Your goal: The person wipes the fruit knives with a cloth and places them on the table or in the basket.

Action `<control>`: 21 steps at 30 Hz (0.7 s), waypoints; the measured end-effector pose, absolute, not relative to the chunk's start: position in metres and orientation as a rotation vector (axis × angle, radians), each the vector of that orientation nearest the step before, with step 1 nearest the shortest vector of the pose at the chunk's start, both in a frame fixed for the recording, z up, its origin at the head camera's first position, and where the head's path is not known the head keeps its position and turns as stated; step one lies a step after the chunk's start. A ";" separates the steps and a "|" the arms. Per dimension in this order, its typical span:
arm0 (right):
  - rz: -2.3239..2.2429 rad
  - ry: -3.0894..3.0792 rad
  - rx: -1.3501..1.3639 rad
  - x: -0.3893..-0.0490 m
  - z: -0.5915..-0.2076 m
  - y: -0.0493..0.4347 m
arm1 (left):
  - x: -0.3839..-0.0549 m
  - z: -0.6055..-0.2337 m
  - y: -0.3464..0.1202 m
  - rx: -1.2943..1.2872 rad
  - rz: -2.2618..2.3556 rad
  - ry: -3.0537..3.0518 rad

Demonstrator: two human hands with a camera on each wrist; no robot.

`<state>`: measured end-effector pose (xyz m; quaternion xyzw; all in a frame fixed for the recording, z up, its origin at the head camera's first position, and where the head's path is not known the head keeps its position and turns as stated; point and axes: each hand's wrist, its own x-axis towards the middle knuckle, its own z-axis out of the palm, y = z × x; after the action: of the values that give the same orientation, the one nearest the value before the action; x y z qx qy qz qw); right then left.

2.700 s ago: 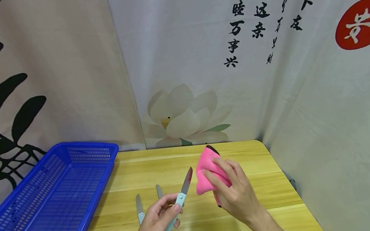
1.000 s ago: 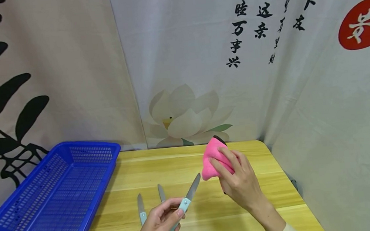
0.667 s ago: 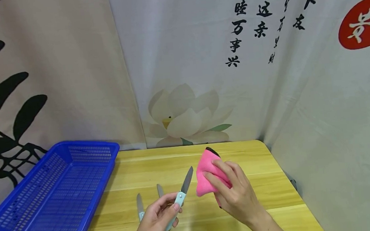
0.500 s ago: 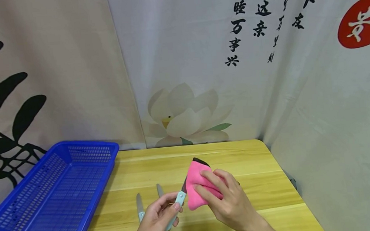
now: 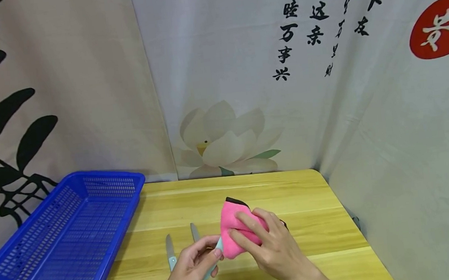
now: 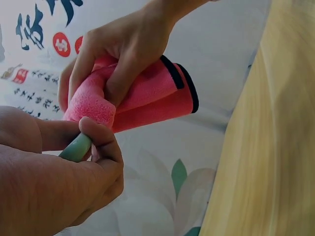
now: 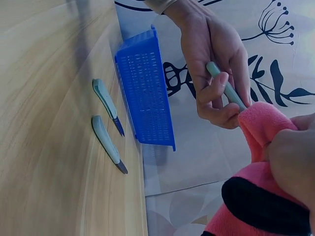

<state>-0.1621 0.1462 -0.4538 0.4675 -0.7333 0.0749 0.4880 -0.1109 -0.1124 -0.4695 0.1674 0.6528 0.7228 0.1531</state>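
My left hand (image 5: 192, 265) grips the pale green handle of a knife (image 7: 227, 88) above the table. A folded pink cloth (image 5: 235, 229) with black edging covers the knife's blade, which is hidden. My right hand (image 5: 273, 248) holds this cloth, fingers spread over its near side, close beside the left fingertips. In the left wrist view, the cloth (image 6: 142, 98) wraps up against the handle's end. Two more knives with pale green handles lie on the table left of the hands; the right wrist view shows one knife (image 7: 106, 103) and the other knife (image 7: 107, 142) side by side.
A blue plastic basket (image 5: 133, 203) with perforated walls stands at the table's left side. The wooden table (image 5: 317, 221) ends at a printed curtain (image 5: 221, 59) behind, and another curtain side hangs at the right.
The knife blade, bare at first and reddish-stained in the oldest frame, later looks grey. My right hand has brought the cloth left and down over it. My left hand has kept hold of the handle.
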 end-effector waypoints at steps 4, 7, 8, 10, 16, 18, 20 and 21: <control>0.192 -1.761 1.119 -0.166 -0.452 0.147 | -0.110 -0.468 -0.113 0.433 2.040 1.877; 0.197 -1.760 1.097 -0.170 -0.452 0.149 | -0.110 -0.468 -0.113 0.422 2.025 1.882; 0.199 -1.761 1.090 -0.171 -0.451 0.150 | -0.110 -0.468 -0.113 0.426 2.022 1.886; 0.202 -1.757 1.077 -0.174 -0.451 0.152 | -0.111 -0.468 -0.113 0.438 2.017 1.900; 0.209 -1.733 1.048 -0.185 -0.451 0.159 | -0.110 -0.469 -0.113 0.472 2.008 1.913; 0.212 -1.736 1.038 -0.189 -0.452 0.162 | -0.109 -0.469 -0.114 0.475 2.003 1.916; 0.216 -1.750 1.027 -0.191 -0.452 0.165 | -0.108 -0.470 -0.113 0.479 1.998 1.923; 0.216 -1.759 1.021 -0.193 -0.453 0.167 | -0.108 -0.470 -0.113 0.481 1.995 1.926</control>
<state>-0.1926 0.1667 -0.4526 0.4260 -0.7341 0.0900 0.5211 -0.1081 -0.1135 -0.4701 0.1686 0.6752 0.6994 0.1628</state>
